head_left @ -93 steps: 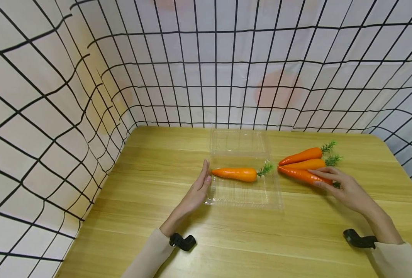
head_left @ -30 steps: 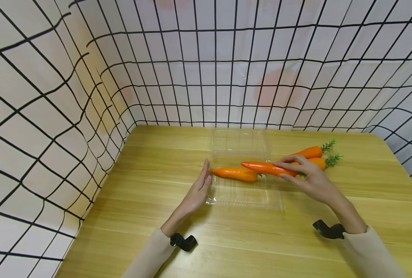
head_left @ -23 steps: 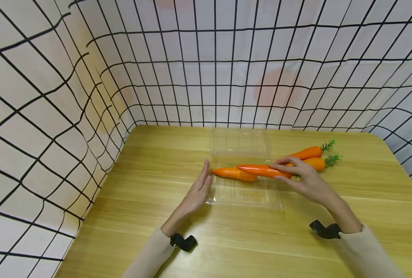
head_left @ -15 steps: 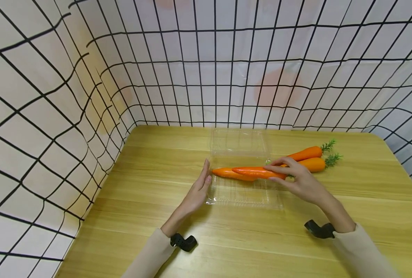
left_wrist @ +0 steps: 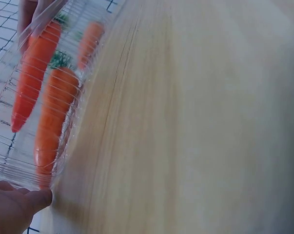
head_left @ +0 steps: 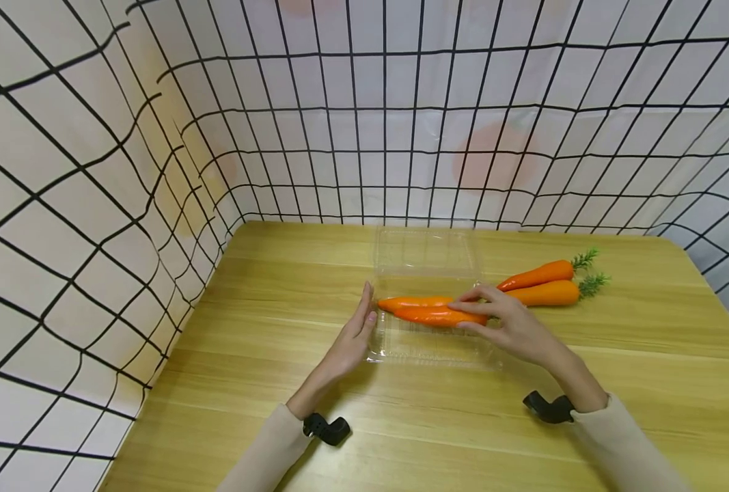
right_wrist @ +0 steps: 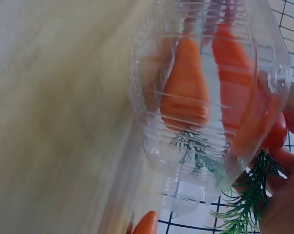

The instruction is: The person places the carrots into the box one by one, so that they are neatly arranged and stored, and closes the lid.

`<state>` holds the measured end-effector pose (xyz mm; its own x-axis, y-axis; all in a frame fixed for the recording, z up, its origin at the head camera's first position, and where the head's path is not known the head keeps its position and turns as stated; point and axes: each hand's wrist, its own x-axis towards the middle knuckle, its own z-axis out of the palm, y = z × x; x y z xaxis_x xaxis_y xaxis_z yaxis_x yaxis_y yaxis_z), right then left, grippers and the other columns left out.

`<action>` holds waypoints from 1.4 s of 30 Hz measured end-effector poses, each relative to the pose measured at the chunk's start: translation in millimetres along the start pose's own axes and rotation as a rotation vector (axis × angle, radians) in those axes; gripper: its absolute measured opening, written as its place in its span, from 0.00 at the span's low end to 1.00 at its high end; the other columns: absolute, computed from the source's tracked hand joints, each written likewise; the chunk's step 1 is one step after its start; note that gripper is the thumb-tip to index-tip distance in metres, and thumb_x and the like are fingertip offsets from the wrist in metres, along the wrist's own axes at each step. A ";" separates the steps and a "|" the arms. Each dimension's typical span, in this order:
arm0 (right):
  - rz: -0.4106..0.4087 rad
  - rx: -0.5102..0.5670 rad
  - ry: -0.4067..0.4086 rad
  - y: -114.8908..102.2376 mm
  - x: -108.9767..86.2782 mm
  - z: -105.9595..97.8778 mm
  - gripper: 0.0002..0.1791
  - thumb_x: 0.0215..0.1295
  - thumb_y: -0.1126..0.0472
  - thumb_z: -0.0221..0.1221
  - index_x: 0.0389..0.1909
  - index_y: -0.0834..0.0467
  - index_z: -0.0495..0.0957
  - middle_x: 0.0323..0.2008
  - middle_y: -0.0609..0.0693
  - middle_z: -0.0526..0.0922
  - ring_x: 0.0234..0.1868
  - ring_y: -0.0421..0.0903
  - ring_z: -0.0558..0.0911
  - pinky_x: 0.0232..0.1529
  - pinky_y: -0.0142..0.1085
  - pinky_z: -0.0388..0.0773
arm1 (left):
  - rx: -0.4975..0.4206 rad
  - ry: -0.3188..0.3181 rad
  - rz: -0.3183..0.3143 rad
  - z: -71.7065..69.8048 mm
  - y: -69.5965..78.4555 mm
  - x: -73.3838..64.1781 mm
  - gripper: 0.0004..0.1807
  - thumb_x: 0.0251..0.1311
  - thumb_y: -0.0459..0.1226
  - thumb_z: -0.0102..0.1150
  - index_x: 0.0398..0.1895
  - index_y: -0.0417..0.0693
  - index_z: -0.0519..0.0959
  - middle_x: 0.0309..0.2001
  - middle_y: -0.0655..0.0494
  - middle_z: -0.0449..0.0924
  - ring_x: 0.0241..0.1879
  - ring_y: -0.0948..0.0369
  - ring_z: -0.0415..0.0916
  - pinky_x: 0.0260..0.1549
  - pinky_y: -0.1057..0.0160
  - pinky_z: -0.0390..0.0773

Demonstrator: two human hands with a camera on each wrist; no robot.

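The right hand (head_left: pixel 512 329) pinches a carrot (head_left: pixel 427 316) over the clear box (head_left: pixel 432 347); leaves (right_wrist: pixel 249 197) overhanging the box's right edge could snag, shifting it if the left hand (head_left: pixel 350 342), straight-fingered, slackens at the left edge

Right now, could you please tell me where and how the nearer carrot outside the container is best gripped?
Probably by the thick end of the nearer carrot, just short of its green top, pinching across it from above and the near side. That broad end points right, while the other carrot crowds its far side and the right hand hides its tip in the head view.
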<state>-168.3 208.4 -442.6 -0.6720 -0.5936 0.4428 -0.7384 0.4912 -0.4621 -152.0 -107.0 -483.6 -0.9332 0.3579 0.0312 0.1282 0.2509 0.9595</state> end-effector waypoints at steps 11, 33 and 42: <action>0.008 -0.013 0.007 0.4 1.5 11.4 0.24 0.59 0.69 0.72 0.58 0.57 0.86 0.49 0.52 0.85 0.46 0.42 0.79 0.39 0.33 0.78 | 0.002 0.009 -0.004 0.5 0.7 0.3 0.34 0.85 0.37 0.30 0.85 0.47 0.31 0.85 0.47 0.33 0.83 0.46 0.41 0.82 0.45 0.44; 0.057 -0.122 -0.010 -2.0 2.2 28.2 0.20 0.60 0.63 0.73 0.55 0.57 0.87 0.49 0.55 0.81 0.45 0.45 0.78 0.39 0.35 0.80 | 0.013 -0.003 -0.014 1.9 3.1 1.0 0.34 0.85 0.39 0.30 0.85 0.48 0.31 0.86 0.51 0.33 0.84 0.51 0.38 0.83 0.49 0.42; 0.030 -0.136 -0.033 -3.8 4.6 30.9 0.20 0.59 0.65 0.72 0.54 0.58 0.87 0.48 0.54 0.82 0.44 0.45 0.78 0.41 0.37 0.81 | 0.018 0.009 0.000 1.8 1.2 -0.4 0.34 0.85 0.37 0.30 0.85 0.46 0.32 0.85 0.46 0.34 0.84 0.48 0.39 0.82 0.44 0.43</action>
<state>-166.8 184.1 -462.5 -0.6931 -0.5968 0.4043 -0.7205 0.5896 -0.3651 -150.9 -105.3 -483.0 -0.9362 0.3498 0.0337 0.1341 0.2671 0.9543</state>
